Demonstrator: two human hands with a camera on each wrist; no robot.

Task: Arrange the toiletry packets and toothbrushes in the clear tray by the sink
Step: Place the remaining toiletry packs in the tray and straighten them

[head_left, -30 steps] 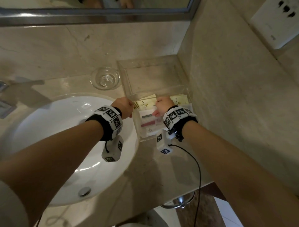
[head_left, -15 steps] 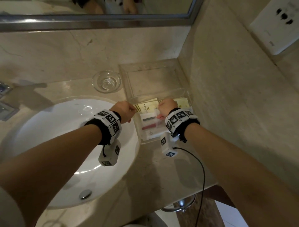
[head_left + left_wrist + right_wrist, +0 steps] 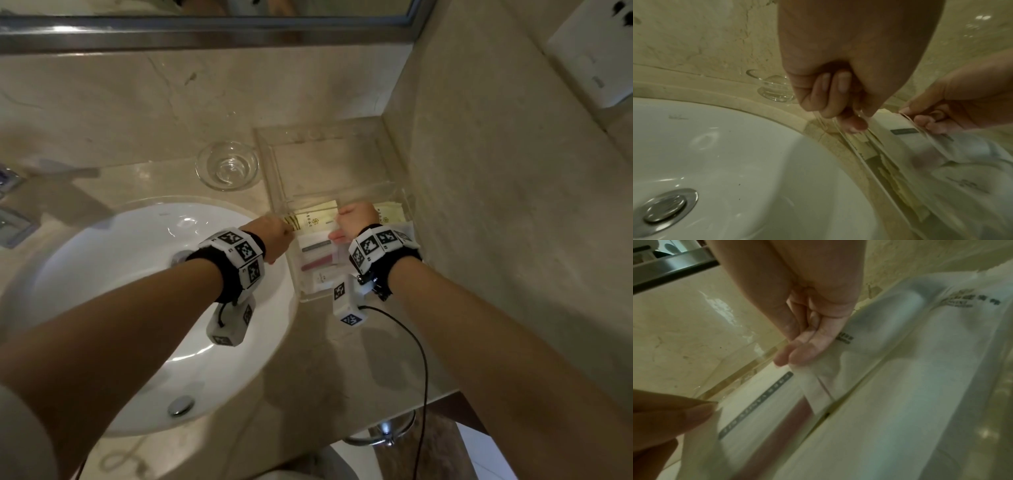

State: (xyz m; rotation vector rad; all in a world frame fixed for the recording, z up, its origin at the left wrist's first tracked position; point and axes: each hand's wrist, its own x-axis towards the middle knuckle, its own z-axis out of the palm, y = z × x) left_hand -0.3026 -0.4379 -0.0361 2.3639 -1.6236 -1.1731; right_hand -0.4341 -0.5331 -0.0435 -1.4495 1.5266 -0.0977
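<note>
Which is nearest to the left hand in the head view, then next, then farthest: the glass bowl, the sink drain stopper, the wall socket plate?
From the left hand, at the tray's left edge:
1. Glass bowl, just behind it on the counter.
2. Sink drain stopper, toward the person, at the basin's near side.
3. Wall socket plate, far up on the right wall.

Black wristbands (image 3: 236,270), checkered tags, perhaps cabled

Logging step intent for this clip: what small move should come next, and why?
Probably lay the translucent toothbrush packet flat in the clear tray and let go: the left hand and right hand each pinch an edge, and it already sits beside the yellow packets.
</note>
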